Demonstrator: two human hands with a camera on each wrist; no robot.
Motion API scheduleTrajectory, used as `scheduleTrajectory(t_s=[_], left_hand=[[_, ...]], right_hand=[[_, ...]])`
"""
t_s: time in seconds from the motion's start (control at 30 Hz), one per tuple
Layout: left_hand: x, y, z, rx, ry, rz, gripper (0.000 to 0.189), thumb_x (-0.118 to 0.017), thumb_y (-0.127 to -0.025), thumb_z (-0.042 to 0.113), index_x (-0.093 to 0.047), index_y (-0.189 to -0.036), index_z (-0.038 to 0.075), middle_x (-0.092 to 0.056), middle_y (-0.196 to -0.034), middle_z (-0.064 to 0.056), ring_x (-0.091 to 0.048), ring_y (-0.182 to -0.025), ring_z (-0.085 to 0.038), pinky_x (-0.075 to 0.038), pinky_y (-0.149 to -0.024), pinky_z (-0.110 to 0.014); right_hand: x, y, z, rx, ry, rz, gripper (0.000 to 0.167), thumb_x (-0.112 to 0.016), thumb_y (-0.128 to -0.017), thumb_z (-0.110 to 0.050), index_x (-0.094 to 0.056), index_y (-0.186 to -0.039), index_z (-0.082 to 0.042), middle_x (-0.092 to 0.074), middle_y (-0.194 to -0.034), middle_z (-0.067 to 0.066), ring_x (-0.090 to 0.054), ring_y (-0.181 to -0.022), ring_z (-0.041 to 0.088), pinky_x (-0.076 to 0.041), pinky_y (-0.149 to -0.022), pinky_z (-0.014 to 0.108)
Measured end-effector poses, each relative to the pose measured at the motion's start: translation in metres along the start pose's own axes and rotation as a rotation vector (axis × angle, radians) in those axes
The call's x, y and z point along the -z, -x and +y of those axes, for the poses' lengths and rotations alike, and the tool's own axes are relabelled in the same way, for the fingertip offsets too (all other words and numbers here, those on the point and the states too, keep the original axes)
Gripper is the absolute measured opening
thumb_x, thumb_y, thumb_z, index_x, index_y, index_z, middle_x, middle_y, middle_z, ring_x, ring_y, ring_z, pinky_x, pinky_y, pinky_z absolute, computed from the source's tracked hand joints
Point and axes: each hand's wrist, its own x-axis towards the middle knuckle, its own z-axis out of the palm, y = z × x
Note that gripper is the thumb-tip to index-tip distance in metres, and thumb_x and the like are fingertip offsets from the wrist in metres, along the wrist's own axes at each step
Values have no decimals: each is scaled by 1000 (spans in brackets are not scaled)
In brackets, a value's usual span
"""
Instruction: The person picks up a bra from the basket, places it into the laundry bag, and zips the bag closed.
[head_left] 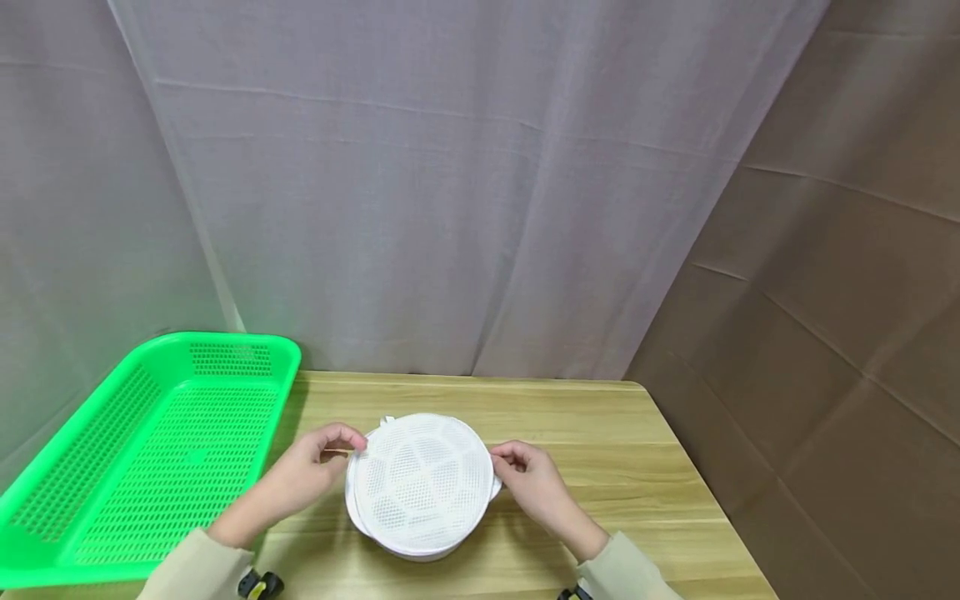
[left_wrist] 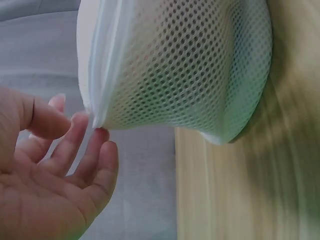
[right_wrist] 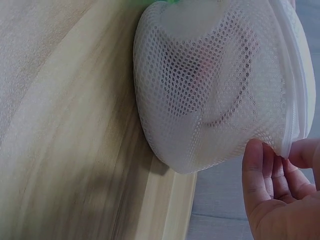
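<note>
A round white mesh laundry bag (head_left: 423,483) stands on the wooden table with its flat lid facing up. A zip (right_wrist: 289,110) runs round its upper rim. Through the mesh, the right wrist view shows a dark curved line and a faint reddish patch inside. My right hand (head_left: 528,479) pinches the bag's right rim between thumb and fingers. On the opposite side, my left hand (head_left: 311,467) has its fingertips (left_wrist: 101,135) at the rim, fingers loosely bent and thumb apart from them. A small white tab (head_left: 386,420) sticks out at the bag's far left edge.
A large green plastic basket (head_left: 273,417) with perforated walls stands left of the bag. The wooden table (head_left: 600,425) extends to the right and behind. Grey cloth (head_left: 420,208) hangs at the back, and a brown cloth (head_left: 840,333) stands along the right side.
</note>
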Motion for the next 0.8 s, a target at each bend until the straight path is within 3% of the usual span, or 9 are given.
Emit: scheduleTrajectory(t_s=[0.2, 0.3, 0.47, 0.57, 0.8], left_hand=[[-6, -1, -1, 49, 45, 103, 17, -58, -90, -2, -61, -106, 2, -62, -110, -11, -59, -102, -26, -51, -83, -31], [-10, -1, 1, 97, 38, 132, 24, -63, -91, 7, -57, -113, 0, -60, -110, -12, -60, -97, -26, -52, -77, -32], [-18, -3, -1, 193, 19, 118, 35, -67, -92, 19, -57, -118, -1, -58, -103, -10, -61, -88, -21, -52, -70, -29], [-22, -4, -3, 206, 19, 110, 35, -67, -92, 22, -57, -117, -1, -58, -102, -9, -61, -87, -20, -52, -68, -29], [-24, -10, -1, 206, -27, 116, 34, -67, -92, 26, -61, -114, 1, -60, -99, -6, -61, -85, -17, -51, -67, -28]], right_hand=[[-2, 0, 0, -32, -38, 9, 21, -53, -100, -15, -67, -101, 2, -67, -93, 10, -64, -82, 20, -56, -69, 31], [-2, 0, -1, -41, -60, 18, 26, -51, -101, -18, -67, -101, 3, -68, -95, 10, -64, -83, 20, -56, -69, 30], [-3, 1, -4, -35, 27, 49, 23, -58, -98, -22, -69, -98, -2, -65, -86, 5, -60, -77, 17, -53, -66, 28], [-4, 1, -6, -32, 80, 65, 23, -63, -95, -28, -70, -95, -6, -64, -83, 2, -57, -76, 16, -49, -65, 25], [-7, 0, -9, -27, 79, 62, 28, -67, -91, -34, -71, -98, -8, -65, -83, 2, -58, -76, 16, -49, -66, 25]])
